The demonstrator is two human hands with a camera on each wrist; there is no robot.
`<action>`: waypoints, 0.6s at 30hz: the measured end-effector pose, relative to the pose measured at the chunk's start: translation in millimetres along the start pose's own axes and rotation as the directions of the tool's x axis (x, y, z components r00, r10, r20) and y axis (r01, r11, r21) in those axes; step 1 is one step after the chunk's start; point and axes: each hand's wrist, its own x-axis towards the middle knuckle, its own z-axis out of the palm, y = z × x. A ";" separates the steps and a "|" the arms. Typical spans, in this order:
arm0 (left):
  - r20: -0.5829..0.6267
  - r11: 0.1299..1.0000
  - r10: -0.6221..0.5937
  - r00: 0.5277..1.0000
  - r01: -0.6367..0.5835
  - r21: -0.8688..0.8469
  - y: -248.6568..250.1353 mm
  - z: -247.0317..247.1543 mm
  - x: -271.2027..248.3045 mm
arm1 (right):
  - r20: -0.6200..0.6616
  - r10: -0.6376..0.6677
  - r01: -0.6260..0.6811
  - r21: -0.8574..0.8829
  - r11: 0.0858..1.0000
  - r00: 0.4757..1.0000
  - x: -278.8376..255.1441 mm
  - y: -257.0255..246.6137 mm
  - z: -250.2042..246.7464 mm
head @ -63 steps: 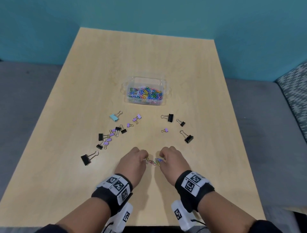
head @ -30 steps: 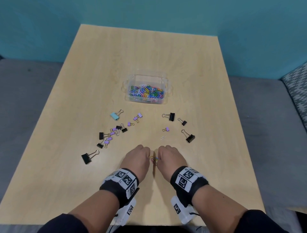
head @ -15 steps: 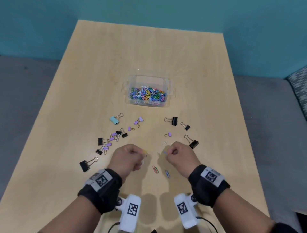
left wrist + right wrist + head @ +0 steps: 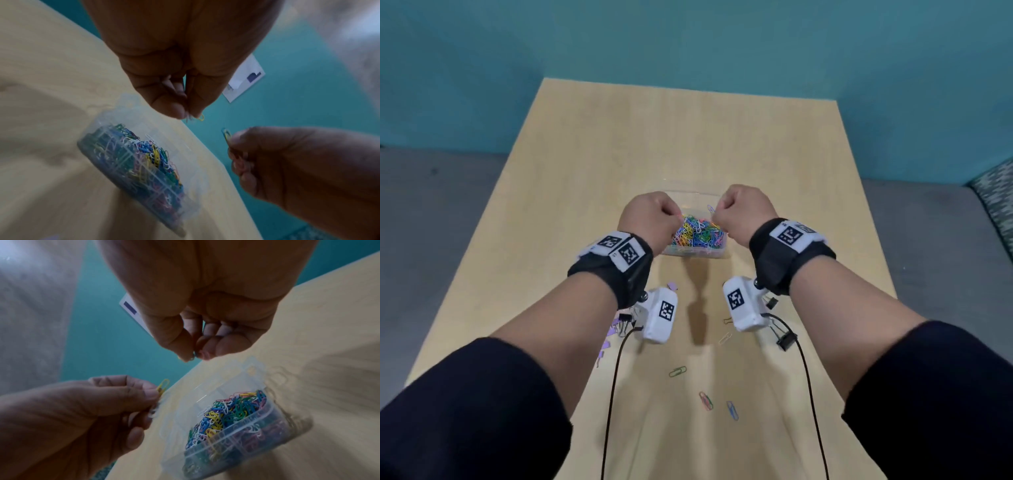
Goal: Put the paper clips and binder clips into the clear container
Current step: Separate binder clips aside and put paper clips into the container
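The clear container (image 4: 693, 253) sits mid-table, heaped with coloured paper clips (image 4: 697, 233). Both hands hover just above it. My left hand (image 4: 654, 216) pinches a few paper clips, a yellow one (image 4: 201, 117) sticking out between thumb and fingers. My right hand (image 4: 739, 209) pinches paper clips too, a blue-green one (image 4: 711, 208) poking up. The container (image 4: 131, 162) lies below the left hand, and the container (image 4: 236, 418) shows under the right hand. Loose paper clips (image 4: 705, 400) lie near the table's front. Binder clips (image 4: 786, 339) lie under my wrists.
The wooden table (image 4: 585, 171) stands against a teal wall. Purple and black binder clips (image 4: 616, 329) are partly hidden by my left forearm. Camera cables (image 4: 613, 394) hang from both wrists. Grey seating flanks the table on both sides.
Both hands lifted from the table's front with pinched paper clips and moved forward over the container. A few clips stayed behind on the table.
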 end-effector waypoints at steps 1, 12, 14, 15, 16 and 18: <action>0.009 0.998 0.017 1.000 -0.018 0.062 -0.6 0.2 2.0 | 0.005 -0.007 0.007 -0.017 1.000 1.000 0.9 -1.2 -0.7; 0.278 0.919 -0.050 0.959 -0.065 0.390 -88.6 20.8 -134.3 | 0.367 -0.096 0.217 -0.305 0.927 0.925 -144.2 100.8 42.4; 0.311 0.904 -0.070 0.948 -0.071 0.421 -99.8 31.3 -147.1 | 0.361 -0.104 0.244 -0.370 0.897 0.927 -153.5 108.5 55.1; 0.326 0.892 -0.066 0.943 -0.090 0.443 -103.1 36.2 -151.5 | 0.346 -0.110 0.252 -0.395 0.883 0.932 -154.9 109.1 58.9; 0.334 0.880 -0.051 0.941 -0.116 0.461 -103.6 39.8 -154.7 | 0.332 -0.116 0.255 -0.416 0.873 0.936 -154.1 109.7 62.4; 0.336 0.857 -0.013 0.942 -0.163 0.489 -101.4 43.9 -158.5 | 0.311 -0.109 0.247 -0.450 0.858 0.944 -151.5 108.4 67.1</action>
